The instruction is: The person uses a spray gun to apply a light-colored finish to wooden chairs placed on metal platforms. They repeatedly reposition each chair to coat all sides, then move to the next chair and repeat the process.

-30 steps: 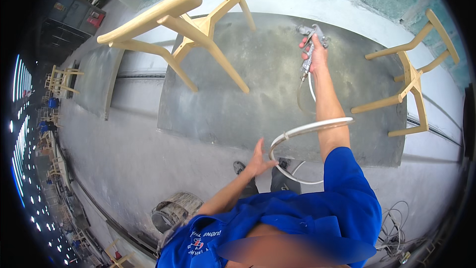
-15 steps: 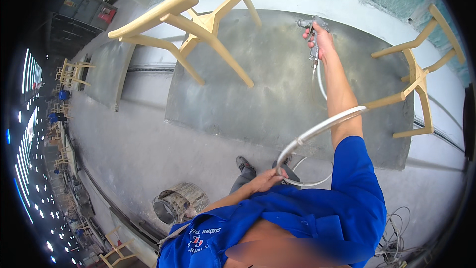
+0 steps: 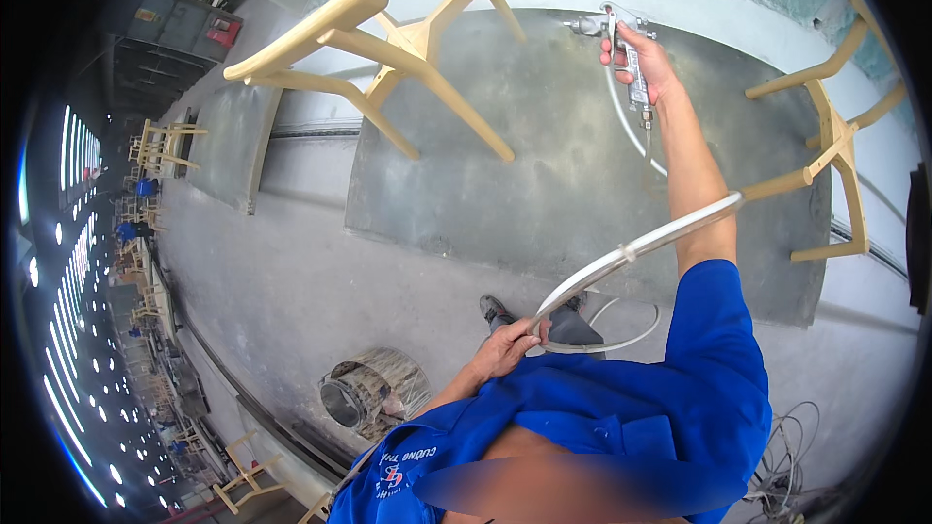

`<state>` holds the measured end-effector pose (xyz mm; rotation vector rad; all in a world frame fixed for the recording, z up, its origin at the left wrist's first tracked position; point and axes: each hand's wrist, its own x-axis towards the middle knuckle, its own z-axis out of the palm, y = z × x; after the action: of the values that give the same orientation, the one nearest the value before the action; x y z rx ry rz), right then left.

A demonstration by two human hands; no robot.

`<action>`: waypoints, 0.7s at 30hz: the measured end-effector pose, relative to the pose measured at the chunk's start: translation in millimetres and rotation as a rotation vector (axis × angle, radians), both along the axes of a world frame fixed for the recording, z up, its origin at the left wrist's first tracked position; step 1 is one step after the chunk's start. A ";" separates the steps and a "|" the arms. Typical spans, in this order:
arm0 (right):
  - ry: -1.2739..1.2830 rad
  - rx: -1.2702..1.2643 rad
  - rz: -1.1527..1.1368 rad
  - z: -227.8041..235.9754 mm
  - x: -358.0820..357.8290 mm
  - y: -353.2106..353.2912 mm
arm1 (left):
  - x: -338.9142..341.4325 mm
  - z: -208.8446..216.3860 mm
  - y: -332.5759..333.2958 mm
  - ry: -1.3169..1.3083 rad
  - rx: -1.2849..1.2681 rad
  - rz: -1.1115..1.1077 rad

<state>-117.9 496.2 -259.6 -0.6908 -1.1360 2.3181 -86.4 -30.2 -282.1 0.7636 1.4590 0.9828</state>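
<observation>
My right hand (image 3: 645,60) is wrapped round the grip of a silver spray gun (image 3: 626,49), its nozzle pointing left toward a bare wooden chair frame (image 3: 388,50). A pale hose (image 3: 621,121) runs down from the gun and loops past my forearm. Low in front of my body, my left hand (image 3: 508,347) is closed round a bend of that hose (image 3: 621,252). The chair frame lies tipped over at the far left of a grey metal sheet (image 3: 505,204). A gap separates the gun from the wood.
Another wooden chair frame (image 3: 835,136) lies tipped at the sheet's right end. A dirty, overspray-coated bucket (image 3: 374,390) stands on the floor near my left elbow. Tangled hoses (image 3: 784,456) lie at lower right. A second metal sheet (image 3: 228,150) and more chairs (image 3: 165,147) are farther left.
The spray gun in my right hand has turned and risen slightly, its nozzle now more level toward the left. My view has shifted a little. My left hand still grips the hose.
</observation>
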 end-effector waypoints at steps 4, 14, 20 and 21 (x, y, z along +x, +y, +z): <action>-0.232 0.152 0.019 0.0 -4.9 -3.9 | -1.0 6.7 1.2 0.028 -0.034 0.012; 0.188 0.028 0.225 17.9 -6.8 37.6 | -8.0 24.3 -5.9 0.137 0.108 -0.120; -0.321 0.060 0.164 -47.9 -4.3 28.8 | -30.0 35.9 -13.8 0.199 0.103 -0.117; -0.371 0.042 0.147 -67.5 2.3 22.3 | -32.8 37.4 -17.0 0.215 0.100 -0.121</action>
<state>-115.6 518.5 -327.1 -1.0869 -1.4352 2.3381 -119.2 -47.2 -244.7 1.0453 1.5361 0.9081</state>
